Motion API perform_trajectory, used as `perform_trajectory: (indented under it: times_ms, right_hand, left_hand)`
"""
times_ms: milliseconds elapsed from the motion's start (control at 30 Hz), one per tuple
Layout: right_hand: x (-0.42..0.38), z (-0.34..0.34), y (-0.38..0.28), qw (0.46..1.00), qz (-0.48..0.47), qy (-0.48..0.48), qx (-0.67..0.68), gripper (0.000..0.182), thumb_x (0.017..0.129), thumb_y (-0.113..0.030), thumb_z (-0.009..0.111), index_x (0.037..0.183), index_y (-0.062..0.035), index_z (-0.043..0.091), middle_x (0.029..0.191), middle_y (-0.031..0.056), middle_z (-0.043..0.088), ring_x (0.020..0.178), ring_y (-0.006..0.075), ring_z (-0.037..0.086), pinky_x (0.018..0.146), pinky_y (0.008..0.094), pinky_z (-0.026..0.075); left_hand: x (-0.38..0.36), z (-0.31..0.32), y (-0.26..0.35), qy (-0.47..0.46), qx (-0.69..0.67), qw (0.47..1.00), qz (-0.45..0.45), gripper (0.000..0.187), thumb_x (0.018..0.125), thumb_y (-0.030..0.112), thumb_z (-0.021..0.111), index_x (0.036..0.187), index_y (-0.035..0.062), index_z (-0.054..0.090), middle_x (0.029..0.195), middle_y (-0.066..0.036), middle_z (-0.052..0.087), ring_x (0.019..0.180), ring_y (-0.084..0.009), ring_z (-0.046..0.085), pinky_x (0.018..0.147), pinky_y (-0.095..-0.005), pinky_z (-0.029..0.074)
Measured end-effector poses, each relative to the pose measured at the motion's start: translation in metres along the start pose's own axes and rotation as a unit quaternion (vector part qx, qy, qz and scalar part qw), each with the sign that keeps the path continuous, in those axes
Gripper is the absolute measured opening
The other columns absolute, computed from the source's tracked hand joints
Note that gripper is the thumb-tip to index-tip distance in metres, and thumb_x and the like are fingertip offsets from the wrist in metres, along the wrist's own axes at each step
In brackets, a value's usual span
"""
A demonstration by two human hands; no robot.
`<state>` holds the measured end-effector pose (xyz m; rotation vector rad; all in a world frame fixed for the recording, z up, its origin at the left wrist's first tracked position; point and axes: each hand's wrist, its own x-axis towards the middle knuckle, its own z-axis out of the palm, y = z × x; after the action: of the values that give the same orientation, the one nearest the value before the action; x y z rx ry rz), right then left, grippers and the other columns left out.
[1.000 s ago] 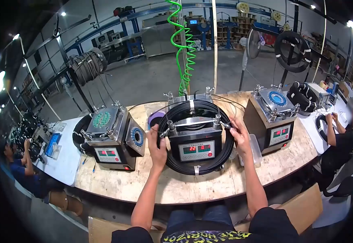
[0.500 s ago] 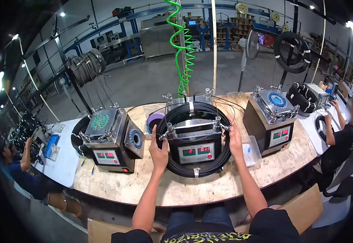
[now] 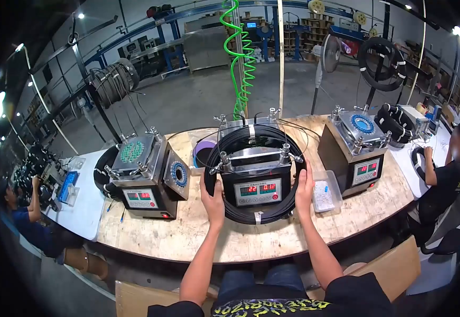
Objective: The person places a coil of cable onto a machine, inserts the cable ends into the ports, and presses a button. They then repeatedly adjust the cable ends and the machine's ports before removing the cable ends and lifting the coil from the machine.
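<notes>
A large coil of black cable [image 3: 239, 215], bound with white ties, is looped around the middle machine [image 3: 258, 202], a metal-topped box with a red digital display. My left hand [image 3: 214, 204] is wrapped round the coil's left side, thumb up. On the opposite side, my right hand [image 3: 304, 195] grips the coil, its fingers partly behind the cable. Metal clamp knobs stand at the machine's corners, just inside or above the loop. Thin cable ends arch over the machine's back.
Similar machines stand to the left [image 3: 144, 198] and right [image 3: 364, 171] on the wooden table [image 3: 161, 238]. A clear tray of small parts [image 3: 325, 198] sits beside my right hand. A purple-rimmed bowl [image 3: 204, 145] is behind the coil. Co-workers sit at both sides; a green air hose [image 3: 235, 53] hangs ahead.
Both hands have slid slightly lower along the coil's sides, still gripping it. The middle machine's display now reads differently. The whole view has shifted a little.
</notes>
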<state>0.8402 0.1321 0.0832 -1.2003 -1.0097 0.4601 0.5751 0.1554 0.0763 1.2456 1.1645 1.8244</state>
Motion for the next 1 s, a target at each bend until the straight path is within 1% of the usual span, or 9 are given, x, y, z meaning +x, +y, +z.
perform_trajectory:
  times_ms: [67, 167, 267, 367, 467, 500, 633, 767, 1000]
  right_hand:
    - [-0.001, -0.002, 0.010, 0.998, 0.053, -0.025, 0.038, 0.054, 0.114, -0.037, 0.046, 0.158, -0.0053, 0.044, 0.132, 0.0070, 0.065, 0.082, 0.0073, 0.053, 0.073, 0.0214, 0.048]
    - [-0.003, -0.001, 0.002, 0.999, 0.039, -0.020, 0.026, 0.055, 0.115, -0.037, 0.045, 0.158, -0.0042, 0.044, 0.140, 0.0113, 0.062, 0.091, 0.0118, 0.058, 0.083, 0.0239, 0.050]
    - [-0.006, 0.004, 0.007, 0.999, -0.031, 0.024, 0.013, 0.058, 0.114, -0.041, 0.045, 0.158, -0.0034, 0.044, 0.147, 0.0161, 0.057, 0.105, 0.0179, 0.062, 0.092, 0.0298, 0.052]
    - [-0.021, 0.006, -0.004, 0.998, -0.029, 0.042, -0.038, 0.055, 0.115, -0.033, 0.045, 0.160, -0.0012, 0.040, 0.156, 0.0193, 0.049, 0.133, 0.0277, 0.055, 0.113, 0.0364, 0.041]
    - [-0.046, 0.014, 0.003, 0.997, -0.035, 0.066, -0.033, 0.055, 0.114, -0.026, 0.045, 0.162, -0.0003, 0.034, 0.162, 0.0225, 0.042, 0.152, 0.0344, 0.037, 0.125, 0.0410, 0.025]
    - [-0.055, 0.015, 0.001, 0.998, 0.007, 0.058, -0.021, 0.063, 0.108, -0.013, 0.051, 0.165, -0.0012, 0.026, 0.165, 0.0235, 0.036, 0.153, 0.0368, 0.035, 0.126, 0.0419, 0.024]
    - [-0.094, 0.032, 0.007, 0.991, -0.025, 0.107, -0.077, 0.085, 0.091, 0.004, 0.053, 0.167, -0.0007, 0.014, 0.168, 0.0274, 0.027, 0.158, 0.0400, 0.026, 0.128, 0.0431, 0.021]
    - [-0.097, 0.038, 0.013, 0.991, -0.006, 0.124, -0.046, 0.085, 0.092, 0.003, 0.054, 0.167, 0.0006, 0.014, 0.168, 0.0288, 0.026, 0.159, 0.0399, 0.024, 0.128, 0.0432, 0.020]
    - [-0.078, 0.018, 0.016, 0.993, 0.002, 0.108, -0.042, 0.059, 0.104, -0.017, 0.061, 0.153, 0.0006, 0.035, 0.149, 0.0243, 0.047, 0.139, 0.0353, 0.048, 0.119, 0.0430, 0.034]
  left_hand:
    - [-0.003, -0.001, 0.001, -0.004, -0.016, 1.000, -0.019, 0.052, 0.106, 0.015, 0.063, 0.154, 0.0016, 0.046, 0.130, -0.004, 0.062, 0.082, -0.0072, 0.058, 0.064, -0.0214, 0.048]
    - [-0.003, -0.004, 0.000, -0.016, -0.019, 0.998, -0.050, 0.053, 0.106, 0.015, 0.064, 0.154, 0.0002, 0.046, 0.135, -0.006, 0.061, 0.097, -0.0130, 0.062, 0.080, -0.0254, 0.053]
    - [-0.001, -0.006, -0.026, 0.009, 0.019, 1.000, 0.015, 0.054, 0.105, 0.013, 0.064, 0.154, -0.0016, 0.045, 0.141, -0.011, 0.060, 0.119, -0.0202, 0.061, 0.104, -0.0324, 0.048]
    - [-0.015, 0.003, -0.006, 0.016, 0.025, 0.999, 0.017, 0.060, 0.104, 0.010, 0.064, 0.157, -0.0010, 0.039, 0.146, -0.016, 0.057, 0.135, -0.0251, 0.053, 0.118, -0.0372, 0.037]
    - [-0.047, 0.015, -0.008, 0.089, 0.070, 0.994, 0.011, 0.067, 0.103, 0.006, 0.062, 0.161, 0.0001, 0.031, 0.152, -0.018, 0.051, 0.135, -0.0268, 0.054, 0.116, -0.0371, 0.039]
    - [-0.058, 0.018, 0.006, 0.072, 0.044, 0.996, -0.025, 0.080, 0.098, 0.005, 0.065, 0.164, 0.0012, 0.022, 0.158, -0.021, 0.045, 0.138, -0.0328, 0.052, 0.117, -0.0398, 0.038]
    - [-0.098, 0.029, -0.013, 0.112, 0.170, 0.979, 0.005, 0.095, 0.089, 0.009, 0.071, 0.166, 0.0014, 0.015, 0.154, -0.030, 0.046, 0.140, -0.0431, 0.051, 0.116, -0.0444, 0.038]
    - [-0.103, 0.030, -0.011, 0.096, 0.143, 0.985, -0.027, 0.095, 0.091, 0.000, 0.065, 0.168, 0.0031, 0.009, 0.162, -0.030, 0.035, 0.146, -0.0401, 0.044, 0.121, -0.0421, 0.033]
    - [-0.099, 0.025, -0.016, 0.066, 0.131, 0.989, -0.004, 0.095, 0.093, 0.001, 0.063, 0.167, 0.0015, 0.003, 0.166, -0.030, 0.028, 0.151, -0.0402, 0.037, 0.124, -0.0417, 0.028]
